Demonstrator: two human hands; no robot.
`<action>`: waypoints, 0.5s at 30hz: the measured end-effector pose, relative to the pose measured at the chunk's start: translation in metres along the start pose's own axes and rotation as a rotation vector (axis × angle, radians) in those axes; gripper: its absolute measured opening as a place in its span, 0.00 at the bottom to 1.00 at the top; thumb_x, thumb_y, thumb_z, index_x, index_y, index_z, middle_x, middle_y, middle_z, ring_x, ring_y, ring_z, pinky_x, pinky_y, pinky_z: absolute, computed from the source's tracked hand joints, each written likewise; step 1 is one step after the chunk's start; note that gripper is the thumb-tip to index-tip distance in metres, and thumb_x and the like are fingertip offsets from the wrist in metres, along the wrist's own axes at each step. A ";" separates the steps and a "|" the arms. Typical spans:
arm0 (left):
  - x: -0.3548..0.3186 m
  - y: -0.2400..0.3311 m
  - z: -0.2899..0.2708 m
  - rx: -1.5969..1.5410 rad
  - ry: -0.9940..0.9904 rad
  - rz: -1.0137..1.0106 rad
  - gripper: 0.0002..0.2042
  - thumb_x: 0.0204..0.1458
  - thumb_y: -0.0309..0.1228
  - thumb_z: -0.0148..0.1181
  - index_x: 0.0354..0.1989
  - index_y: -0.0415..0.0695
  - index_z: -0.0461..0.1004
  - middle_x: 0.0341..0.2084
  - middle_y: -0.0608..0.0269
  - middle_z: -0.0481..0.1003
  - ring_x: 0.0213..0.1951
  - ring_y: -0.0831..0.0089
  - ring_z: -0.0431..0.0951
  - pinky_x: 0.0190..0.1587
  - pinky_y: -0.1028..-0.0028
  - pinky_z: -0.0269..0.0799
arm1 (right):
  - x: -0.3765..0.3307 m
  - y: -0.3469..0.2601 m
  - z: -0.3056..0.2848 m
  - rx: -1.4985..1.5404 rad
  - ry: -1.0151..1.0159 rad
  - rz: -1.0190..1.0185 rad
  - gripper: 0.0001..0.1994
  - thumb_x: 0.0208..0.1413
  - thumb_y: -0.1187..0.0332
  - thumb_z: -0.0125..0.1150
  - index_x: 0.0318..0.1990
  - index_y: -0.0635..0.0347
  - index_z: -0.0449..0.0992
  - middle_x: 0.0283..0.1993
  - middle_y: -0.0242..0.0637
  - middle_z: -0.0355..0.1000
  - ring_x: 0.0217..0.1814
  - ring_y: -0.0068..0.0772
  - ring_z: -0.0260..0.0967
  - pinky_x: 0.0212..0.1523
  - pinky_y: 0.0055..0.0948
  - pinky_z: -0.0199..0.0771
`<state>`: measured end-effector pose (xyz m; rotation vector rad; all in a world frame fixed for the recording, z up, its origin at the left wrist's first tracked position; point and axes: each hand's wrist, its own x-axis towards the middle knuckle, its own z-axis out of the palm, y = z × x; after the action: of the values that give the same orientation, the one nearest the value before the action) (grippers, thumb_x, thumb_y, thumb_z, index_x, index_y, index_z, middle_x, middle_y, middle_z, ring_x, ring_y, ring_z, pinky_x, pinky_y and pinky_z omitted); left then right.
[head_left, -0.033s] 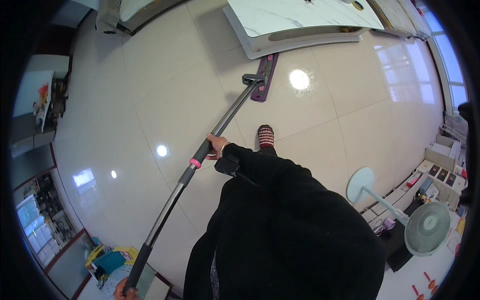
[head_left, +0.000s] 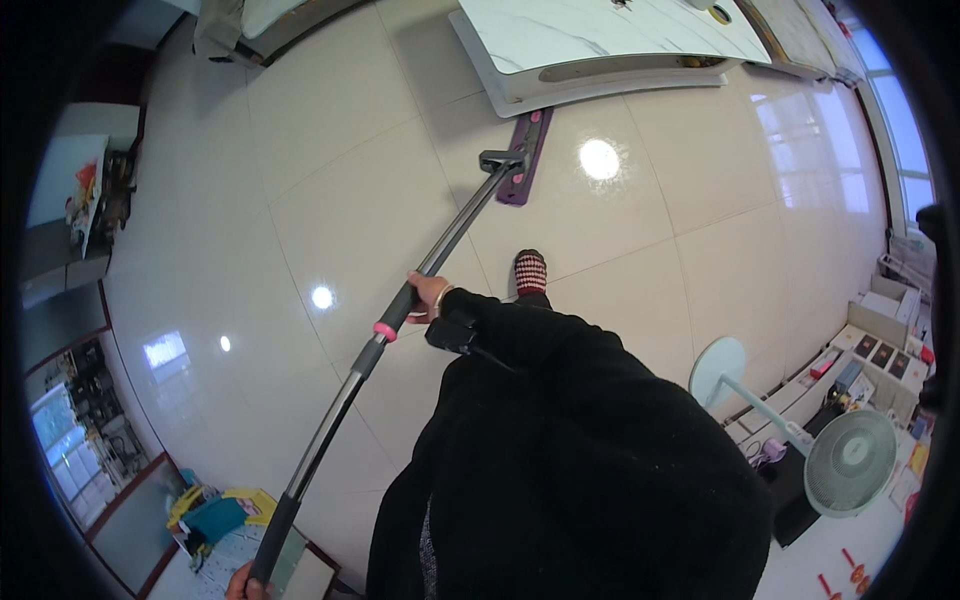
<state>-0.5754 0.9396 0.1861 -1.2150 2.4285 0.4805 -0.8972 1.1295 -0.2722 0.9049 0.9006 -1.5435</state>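
Note:
A flat mop is in my two hands, its grey and silver handle slanting from the lower left up to the middle. My right hand wraps round the dark upper grip, just above a pink ring, with a bracelet at the wrist. At the lower left edge, my left hand is closed round the handle's dark end and partly cut off by the frame. The purple mop head lies flat on the tiles, its far end against or just under the edge of a white marble-topped table.
Glossy pale floor tiles reflect lights. My foot in a red-and-white patterned slipper stands near the mop head. A pale standing fan and a cluttered low cabinet are at the right. A sofa corner shows far left.
The mop head and handle have shifted very slightly to the left, and my right hand with them. Both hands keep their hold.

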 end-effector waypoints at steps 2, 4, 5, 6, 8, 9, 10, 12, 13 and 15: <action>-0.039 0.013 -0.024 0.002 0.058 -0.148 0.12 0.44 0.35 0.52 0.28 0.36 0.70 0.20 0.61 0.67 0.26 0.74 0.64 0.27 0.75 0.58 | -0.011 0.013 0.016 -0.072 -0.069 0.073 0.16 0.48 0.51 0.43 0.28 0.56 0.64 0.23 0.35 0.65 0.24 0.35 0.66 0.23 0.40 0.69; -0.075 0.031 -0.045 0.010 0.112 -0.290 0.13 0.45 0.36 0.52 0.28 0.36 0.70 0.20 0.60 0.67 0.26 0.73 0.64 0.28 0.73 0.59 | -0.023 0.029 0.034 -0.104 -0.157 0.165 0.15 0.49 0.52 0.42 0.30 0.55 0.63 0.25 0.36 0.66 0.24 0.36 0.66 0.23 0.41 0.69; -0.090 0.042 -0.052 0.020 0.157 -0.338 0.13 0.45 0.36 0.52 0.28 0.37 0.70 0.21 0.60 0.67 0.27 0.72 0.64 0.28 0.73 0.59 | -0.028 0.037 0.042 -0.099 -0.202 0.212 0.15 0.49 0.52 0.42 0.30 0.55 0.63 0.26 0.36 0.66 0.24 0.36 0.67 0.23 0.42 0.70; -0.105 0.054 -0.060 0.027 0.204 -0.382 0.13 0.45 0.36 0.52 0.28 0.37 0.70 0.21 0.59 0.67 0.27 0.72 0.64 0.29 0.72 0.59 | -0.035 0.042 0.052 -0.097 -0.271 0.274 0.15 0.49 0.53 0.42 0.32 0.55 0.63 0.27 0.37 0.66 0.25 0.37 0.67 0.24 0.42 0.70; -0.138 0.079 -0.076 0.032 0.359 -0.468 0.13 0.46 0.37 0.51 0.27 0.37 0.70 0.21 0.59 0.67 0.27 0.71 0.64 0.29 0.72 0.59 | -0.043 0.049 0.077 -0.094 -0.399 0.388 0.15 0.50 0.52 0.43 0.31 0.55 0.62 0.27 0.38 0.67 0.25 0.37 0.68 0.29 0.43 0.69; -0.152 0.091 -0.083 0.033 0.468 -0.500 0.13 0.46 0.37 0.51 0.27 0.37 0.70 0.21 0.58 0.67 0.27 0.70 0.65 0.30 0.71 0.60 | -0.047 0.052 0.087 -0.153 -0.400 0.422 0.16 0.50 0.51 0.44 0.29 0.56 0.63 0.26 0.38 0.68 0.25 0.36 0.68 0.33 0.44 0.68; -0.163 0.101 -0.086 0.035 0.606 -0.510 0.13 0.46 0.37 0.51 0.27 0.37 0.70 0.21 0.58 0.67 0.28 0.70 0.65 0.30 0.71 0.60 | -0.051 0.051 0.100 -0.190 -0.432 0.420 0.16 0.49 0.51 0.44 0.29 0.55 0.63 0.25 0.37 0.67 0.23 0.34 0.68 0.32 0.42 0.69; -0.172 0.116 -0.080 0.056 0.933 -0.465 0.13 0.47 0.38 0.50 0.27 0.37 0.70 0.22 0.58 0.67 0.28 0.69 0.65 0.30 0.70 0.60 | -0.053 0.051 0.133 -0.298 -0.500 0.377 0.16 0.48 0.51 0.46 0.29 0.55 0.63 0.24 0.35 0.67 0.22 0.32 0.67 0.25 0.37 0.70; -0.167 0.118 -0.070 0.090 1.129 -0.382 0.13 0.47 0.38 0.50 0.27 0.38 0.70 0.23 0.56 0.67 0.29 0.67 0.65 0.31 0.69 0.61 | -0.046 0.047 0.147 -0.329 -0.497 0.337 0.15 0.49 0.51 0.45 0.29 0.55 0.63 0.24 0.34 0.68 0.23 0.32 0.68 0.23 0.35 0.70; -0.149 0.121 -0.037 0.178 1.502 -0.193 0.14 0.47 0.39 0.49 0.27 0.38 0.70 0.26 0.54 0.68 0.30 0.64 0.66 0.32 0.68 0.61 | -0.042 0.031 0.160 -0.401 -0.470 0.249 0.15 0.49 0.53 0.45 0.29 0.56 0.63 0.25 0.36 0.68 0.23 0.32 0.69 0.23 0.33 0.70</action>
<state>-0.5986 1.0926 0.3052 -2.1169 3.1635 -1.1117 -0.8752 0.9985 -0.1686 0.3282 0.6880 -1.2254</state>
